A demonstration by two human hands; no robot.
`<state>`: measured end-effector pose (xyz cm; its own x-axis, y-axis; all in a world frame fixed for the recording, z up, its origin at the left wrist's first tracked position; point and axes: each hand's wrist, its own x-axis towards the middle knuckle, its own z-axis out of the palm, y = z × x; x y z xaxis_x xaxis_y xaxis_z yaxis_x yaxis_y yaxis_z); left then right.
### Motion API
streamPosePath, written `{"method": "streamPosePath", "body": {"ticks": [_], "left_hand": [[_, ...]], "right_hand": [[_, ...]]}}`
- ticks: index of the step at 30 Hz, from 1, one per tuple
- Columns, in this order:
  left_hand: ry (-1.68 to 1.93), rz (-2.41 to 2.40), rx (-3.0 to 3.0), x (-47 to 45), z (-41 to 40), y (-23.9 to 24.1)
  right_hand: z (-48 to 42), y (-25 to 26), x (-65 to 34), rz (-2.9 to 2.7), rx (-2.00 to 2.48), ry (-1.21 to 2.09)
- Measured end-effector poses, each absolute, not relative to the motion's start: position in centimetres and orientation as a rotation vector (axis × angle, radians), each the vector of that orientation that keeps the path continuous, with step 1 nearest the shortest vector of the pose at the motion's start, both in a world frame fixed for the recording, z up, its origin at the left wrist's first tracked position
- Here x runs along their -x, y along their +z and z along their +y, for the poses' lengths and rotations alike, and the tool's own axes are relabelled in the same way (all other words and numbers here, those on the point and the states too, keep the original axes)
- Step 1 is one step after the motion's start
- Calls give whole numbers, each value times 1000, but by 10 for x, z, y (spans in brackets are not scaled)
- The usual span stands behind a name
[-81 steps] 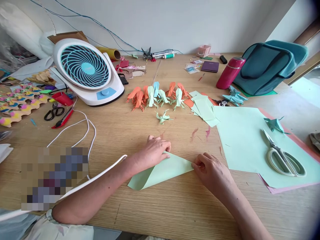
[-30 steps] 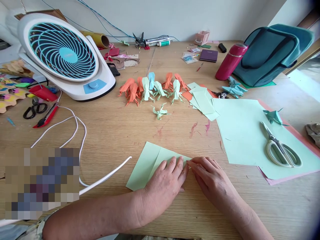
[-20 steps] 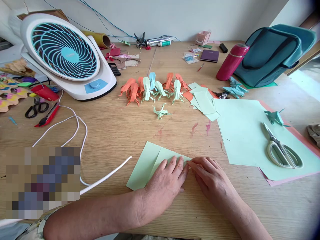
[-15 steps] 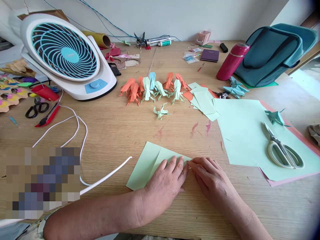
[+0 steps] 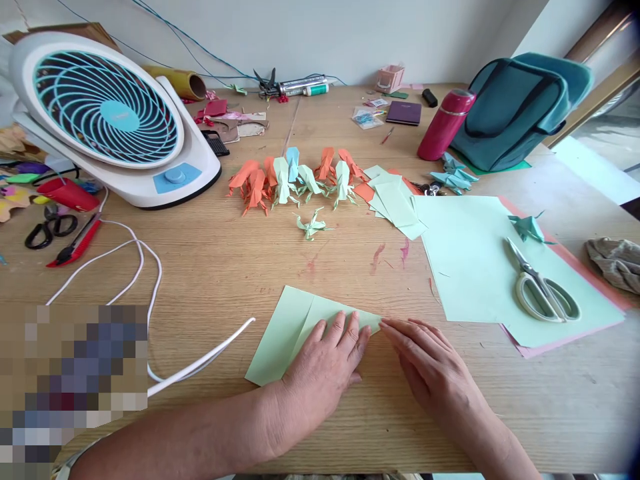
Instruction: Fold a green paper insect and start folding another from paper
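A pale green sheet of paper (image 5: 285, 331), folded over on itself, lies on the wooden table (image 5: 225, 267) near its front edge. My left hand (image 5: 323, 370) rests flat on the folded part, fingers stretched out and pressing down. My right hand (image 5: 430, 370) lies beside it, fingers extended, with the fingertips at the paper's right corner. Neither hand grips anything.
A row of orange, green and blue folded paper figures (image 5: 295, 180) stands mid-table, one small green figure (image 5: 311, 224) in front. Large green sheets (image 5: 475, 267) with scissors (image 5: 543, 290) lie at the right. A fan (image 5: 107, 117), white cable (image 5: 140, 267), red bottle (image 5: 443, 125) and teal bag (image 5: 520, 107) stand around.
The paper was a raised fold held by both hands; it now lies flat with another fold. Both hands moved together and press on it. In the last second only the view shifted slightly.
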<state>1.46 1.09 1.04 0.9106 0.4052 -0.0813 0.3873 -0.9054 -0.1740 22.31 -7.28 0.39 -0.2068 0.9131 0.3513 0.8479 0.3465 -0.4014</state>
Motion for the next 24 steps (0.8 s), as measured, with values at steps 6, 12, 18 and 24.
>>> {"method": "streamPosePath", "body": {"ticks": [6, 12, 18, 24], "left_hand": [[207, -616, 2943, -15, 11, 10], [246, -615, 2973, -17, 13, 10], [190, -612, 2951, -15, 12, 9], [161, -596, 2943, -14, 11, 9]], "right_hand": [[-106, -1, -219, -2013, 1642, 87], [-83, -2, -189, -2181, 1691, 66], [-82, -13, -185, -2211, 1748, 2], [-89, -17, -184, -2209, 1827, 22]]}}
